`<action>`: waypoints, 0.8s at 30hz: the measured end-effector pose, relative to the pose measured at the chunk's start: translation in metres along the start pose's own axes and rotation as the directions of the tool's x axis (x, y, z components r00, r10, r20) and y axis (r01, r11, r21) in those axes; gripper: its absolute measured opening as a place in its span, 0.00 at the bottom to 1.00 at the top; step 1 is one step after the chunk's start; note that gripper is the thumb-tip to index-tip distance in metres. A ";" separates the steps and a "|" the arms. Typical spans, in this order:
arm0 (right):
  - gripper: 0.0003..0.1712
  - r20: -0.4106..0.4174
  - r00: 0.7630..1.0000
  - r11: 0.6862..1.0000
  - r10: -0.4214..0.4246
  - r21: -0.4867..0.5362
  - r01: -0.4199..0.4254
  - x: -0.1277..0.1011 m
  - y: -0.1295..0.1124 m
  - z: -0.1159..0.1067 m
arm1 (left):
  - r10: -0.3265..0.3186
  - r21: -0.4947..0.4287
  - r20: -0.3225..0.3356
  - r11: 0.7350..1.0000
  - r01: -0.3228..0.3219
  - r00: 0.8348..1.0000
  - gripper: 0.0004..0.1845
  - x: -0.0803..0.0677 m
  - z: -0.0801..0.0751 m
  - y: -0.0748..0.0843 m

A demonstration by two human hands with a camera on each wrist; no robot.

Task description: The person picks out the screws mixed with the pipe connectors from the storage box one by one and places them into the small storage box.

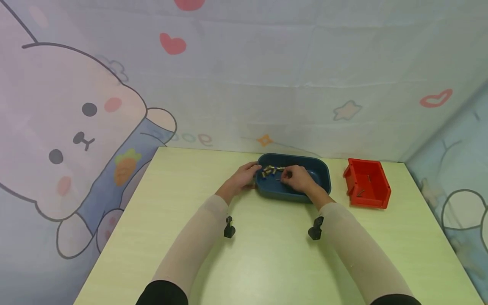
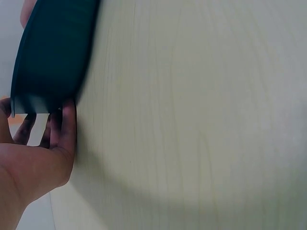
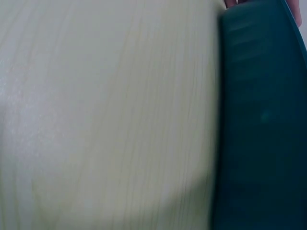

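Observation:
A dark blue-green plastic basin (image 1: 293,197) stands near the table's far edge. My left hand (image 1: 242,176) grips its left end, thumb at the rim and fingers against the outer wall, as the left wrist view also shows. Over the basin's inside is my right hand (image 1: 299,178), fingers bent and fingertips close together. A thin metal piece like a screw (image 1: 278,179) lies right at those fingertips; I cannot tell whether they pinch it. Several small brass-coloured pieces with blue parts (image 1: 268,170) lie in the basin's left half.
To the right of the basin, a red plastic bin (image 1: 375,199) holds a few small screw-like metal pieces (image 1: 360,193). Both stand on a pale wood-grain table (image 1: 267,254). Behind it hangs a cartoon-printed cloth (image 1: 248,84). Small black devices (image 1: 229,228) sit at both wrists.

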State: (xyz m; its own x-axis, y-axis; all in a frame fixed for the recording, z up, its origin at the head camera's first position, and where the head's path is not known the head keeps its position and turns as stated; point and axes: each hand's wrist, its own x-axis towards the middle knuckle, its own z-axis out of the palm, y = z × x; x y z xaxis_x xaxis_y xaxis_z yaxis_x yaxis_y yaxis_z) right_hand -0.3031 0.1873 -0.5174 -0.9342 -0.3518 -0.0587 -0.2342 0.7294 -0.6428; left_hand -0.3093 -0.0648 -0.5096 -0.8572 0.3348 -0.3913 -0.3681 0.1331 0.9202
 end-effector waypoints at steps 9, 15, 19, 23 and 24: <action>0.05 -0.006 1.000 1.000 -0.012 0.014 0.012 -0.001 0.002 0.000 | -0.001 0.001 0.006 1.000 0.001 1.000 0.30 0.001 -0.001 -0.001; 0.06 -0.014 1.000 1.000 -0.010 0.028 0.010 -0.001 0.003 -0.001 | -0.004 0.012 0.004 1.000 0.004 1.000 0.31 0.001 -0.001 -0.002; 0.06 -0.010 1.000 0.999 -0.010 0.030 0.011 0.001 0.005 -0.001 | 0.000 0.016 0.002 1.000 0.000 1.000 0.30 0.001 -0.001 -0.003; 0.05 -0.015 1.000 0.999 -0.004 0.037 0.004 0.000 0.004 -0.002 | -0.001 0.021 0.005 1.000 0.001 1.000 0.31 0.002 -0.002 -0.003; 0.05 -0.019 1.000 0.999 -0.002 0.039 0.003 0.001 0.004 -0.002 | 0.000 0.021 0.006 1.000 -0.001 1.000 0.31 0.002 -0.002 -0.002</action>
State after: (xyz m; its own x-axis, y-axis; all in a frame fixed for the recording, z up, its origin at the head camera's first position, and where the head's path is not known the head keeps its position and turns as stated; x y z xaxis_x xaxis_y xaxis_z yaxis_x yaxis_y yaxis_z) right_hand -0.3050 0.1910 -0.5183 -0.9387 -0.3421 -0.0433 -0.2260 0.7052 -0.6720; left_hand -0.3105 -0.0665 -0.5123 -0.8552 0.3403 -0.3909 -0.3598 0.1530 0.9204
